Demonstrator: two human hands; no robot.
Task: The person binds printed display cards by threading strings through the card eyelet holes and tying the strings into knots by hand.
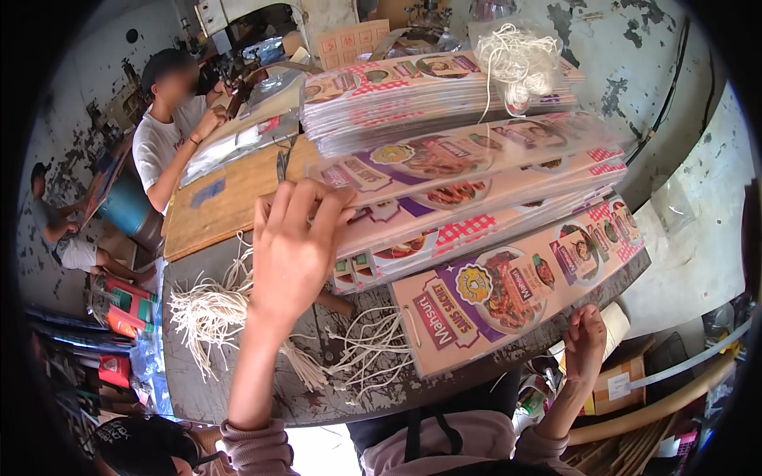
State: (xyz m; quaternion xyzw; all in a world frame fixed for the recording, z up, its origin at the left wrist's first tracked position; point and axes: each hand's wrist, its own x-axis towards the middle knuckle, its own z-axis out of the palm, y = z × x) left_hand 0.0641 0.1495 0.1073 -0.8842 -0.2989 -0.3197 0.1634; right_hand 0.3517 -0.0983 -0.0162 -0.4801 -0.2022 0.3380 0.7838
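Note:
My left hand [295,230] is closed on the near-left end of a plastic-covered printed banner [468,155], lifting it slightly off the middle stack [468,226]. In front of that stack lies a single printed banner [516,289] marked "Mahsuri", flat on the dark table [262,397], with white strings at its left end. My right hand [586,341] is beside its lower right edge, fingers curled; whether anything is between them is hidden. Bundles of white string [210,313] lie left of and below my left hand, and more loose strings [369,349] spread nearby.
A taller stack of banners [397,111] stands behind, a bag of white string [520,67] on top. Scissors [282,165] lie by a wooden board [230,194]. One person [171,119] works at a machine at left; another sits farther back. A person's dark cap [131,448] shows at lower left.

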